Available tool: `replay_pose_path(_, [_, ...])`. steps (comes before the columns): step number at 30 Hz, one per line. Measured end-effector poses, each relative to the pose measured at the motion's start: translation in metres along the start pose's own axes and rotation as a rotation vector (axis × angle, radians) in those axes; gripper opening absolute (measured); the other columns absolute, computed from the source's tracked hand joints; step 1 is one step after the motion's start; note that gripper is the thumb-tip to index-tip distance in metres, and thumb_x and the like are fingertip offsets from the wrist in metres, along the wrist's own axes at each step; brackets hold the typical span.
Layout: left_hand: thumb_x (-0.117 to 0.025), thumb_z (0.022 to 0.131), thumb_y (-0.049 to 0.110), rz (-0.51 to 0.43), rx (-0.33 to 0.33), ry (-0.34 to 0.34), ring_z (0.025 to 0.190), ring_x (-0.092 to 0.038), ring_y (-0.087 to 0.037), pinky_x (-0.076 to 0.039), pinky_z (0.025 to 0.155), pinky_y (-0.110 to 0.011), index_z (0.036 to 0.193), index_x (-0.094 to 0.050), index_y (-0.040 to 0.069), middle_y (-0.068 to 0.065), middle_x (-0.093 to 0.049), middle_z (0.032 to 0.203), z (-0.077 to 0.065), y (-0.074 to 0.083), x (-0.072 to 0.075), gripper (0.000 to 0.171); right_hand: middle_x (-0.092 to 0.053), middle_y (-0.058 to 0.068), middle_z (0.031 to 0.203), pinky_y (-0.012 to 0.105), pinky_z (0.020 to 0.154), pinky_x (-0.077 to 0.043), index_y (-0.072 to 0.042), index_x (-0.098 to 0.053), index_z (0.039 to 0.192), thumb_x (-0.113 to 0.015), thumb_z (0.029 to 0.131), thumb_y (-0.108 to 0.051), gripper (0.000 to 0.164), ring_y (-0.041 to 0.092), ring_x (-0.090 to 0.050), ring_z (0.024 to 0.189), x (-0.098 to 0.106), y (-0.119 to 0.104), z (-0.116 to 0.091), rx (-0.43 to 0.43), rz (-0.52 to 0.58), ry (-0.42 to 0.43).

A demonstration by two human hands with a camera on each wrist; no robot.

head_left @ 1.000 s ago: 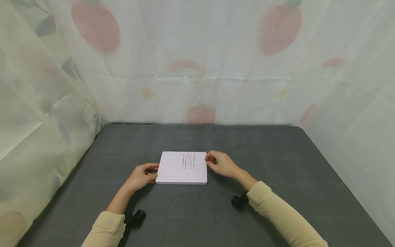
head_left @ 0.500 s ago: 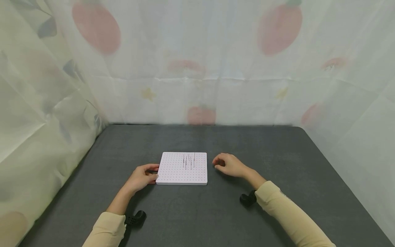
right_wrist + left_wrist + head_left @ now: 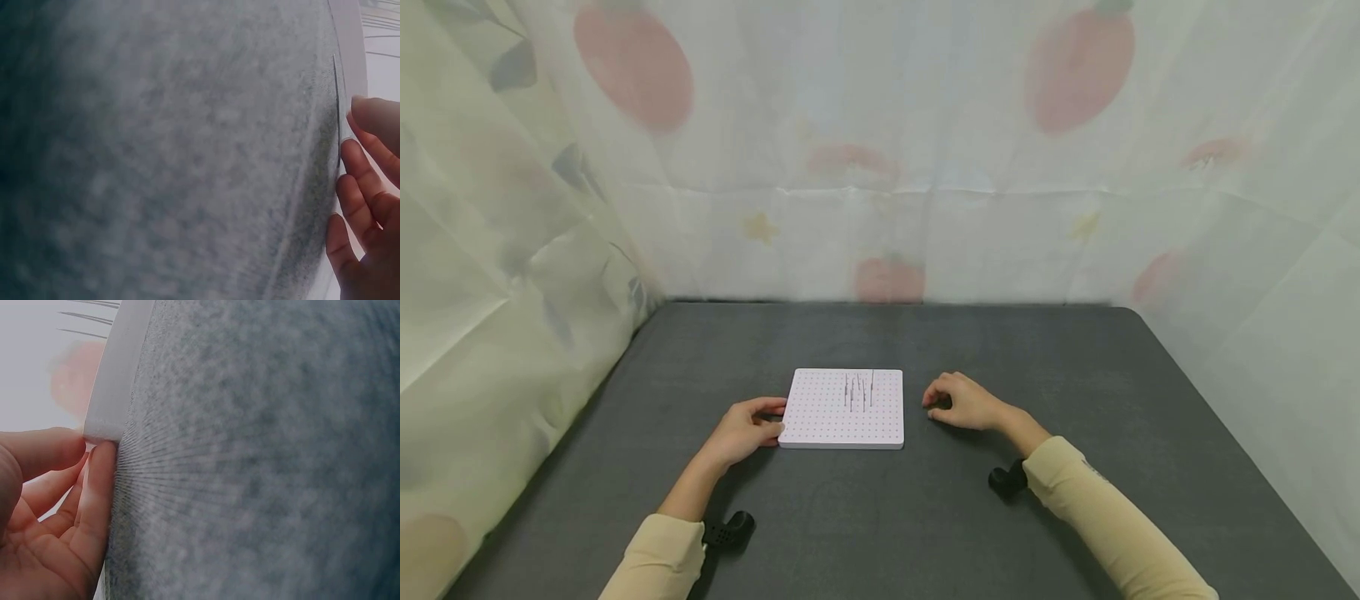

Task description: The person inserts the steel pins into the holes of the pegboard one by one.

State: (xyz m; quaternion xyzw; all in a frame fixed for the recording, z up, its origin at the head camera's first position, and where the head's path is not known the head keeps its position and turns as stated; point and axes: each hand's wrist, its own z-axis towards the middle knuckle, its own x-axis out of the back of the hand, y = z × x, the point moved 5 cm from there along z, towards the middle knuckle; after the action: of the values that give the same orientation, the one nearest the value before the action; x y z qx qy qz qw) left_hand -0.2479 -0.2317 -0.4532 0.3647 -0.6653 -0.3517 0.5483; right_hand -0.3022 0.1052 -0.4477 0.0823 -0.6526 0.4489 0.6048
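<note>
A white pegboard (image 3: 841, 427) dotted with small holes lies on the table, and several thin metal rods (image 3: 852, 393) stand upright in its right half. My left hand (image 3: 737, 432) touches the board's left edge with fingertips and thumb; in the left wrist view, thumb and one fingertip meet the board's corner. To the right of the board, my right hand (image 3: 967, 402) is low over the table, fingers loosely bent, thumb apart from them. In the right wrist view a thin dark rod (image 3: 338, 100) lies beside those fingertips; whether they touch it is unclear.
A dark grey table (image 3: 835, 517) spreads around the board. Pale curtains (image 3: 970, 242) with strawberry prints hang behind and at both sides. Black wrist cameras (image 3: 730, 531) sit below each forearm, close to the tabletop.
My right hand has moved away from the board's right edge, rightward and slightly down toward the table. The left hand, the board and the standing rods have stayed in place.
</note>
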Motion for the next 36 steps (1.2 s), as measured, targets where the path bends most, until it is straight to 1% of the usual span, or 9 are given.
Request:
replay_pose_path(11, [-0.061, 0.084, 0.001, 0.000, -0.002, -0.001, 0.082, -0.059, -0.018, -0.056, 0.069, -0.031, 0.127, -0.051, -0.001, -0.019, -0.054, 0.118, -0.0001, 0.0021, 0.0002, 0.044, -0.052, -0.005, 0.087, 0.029, 0.076, -0.037, -0.020, -0.061, 0.089, -0.067, 0.084, -0.020, 0.008, 0.010, -0.044, 0.081, -0.0010, 0.0022, -0.0014, -0.012, -0.009, -0.053])
replay_pose_path(19, [-0.061, 0.084, 0.001, 0.000, -0.005, -0.004, 0.083, -0.059, -0.018, -0.056, 0.069, -0.032, 0.127, -0.051, -0.003, -0.020, -0.054, 0.118, -0.0007, 0.0040, -0.0007, 0.044, -0.052, -0.005, 0.086, 0.027, 0.074, -0.038, -0.020, -0.062, 0.086, -0.064, 0.086, -0.020, 0.003, 0.010, -0.044, 0.079, 0.0007, 0.0030, -0.0015, -0.009, 0.016, -0.063])
replay_pose_path(23, [-0.061, 0.084, 0.002, 0.006, 0.001, 0.005, 0.083, -0.060, -0.017, -0.056, 0.069, -0.031, 0.127, -0.051, -0.001, -0.018, -0.054, 0.118, 0.0013, 0.0016, -0.0006, 0.044, -0.052, -0.006, 0.084, 0.028, 0.075, -0.036, -0.022, -0.062, 0.082, -0.064, 0.086, -0.020, 0.004, 0.009, -0.045, 0.078, 0.0005, 0.0046, -0.0001, -0.008, 0.014, -0.067])
replay_pose_path(27, [-0.062, 0.084, 0.002, 0.016, -0.007, 0.008, 0.083, -0.059, -0.018, -0.056, 0.070, -0.031, 0.127, -0.051, -0.001, -0.018, -0.055, 0.118, 0.0022, -0.0002, -0.0006, 0.044, -0.052, -0.008, 0.083, 0.029, 0.076, -0.036, -0.022, -0.063, 0.080, -0.064, 0.086, -0.019, 0.006, 0.007, -0.046, 0.077, 0.0003, 0.0055, 0.0007, -0.007, 0.004, -0.062])
replay_pose_path(36, [-0.062, 0.084, 0.003, 0.020, 0.001, 0.011, 0.082, -0.059, -0.018, -0.056, 0.069, -0.031, 0.127, -0.051, 0.000, -0.018, -0.055, 0.117, 0.0007, -0.0012, -0.0001, 0.044, -0.051, -0.009, 0.081, 0.025, 0.071, -0.037, -0.023, -0.063, 0.077, -0.063, 0.086, -0.019, 0.010, 0.007, -0.043, 0.075, -0.0022, 0.0062, 0.0010, -0.046, -0.044, -0.057])
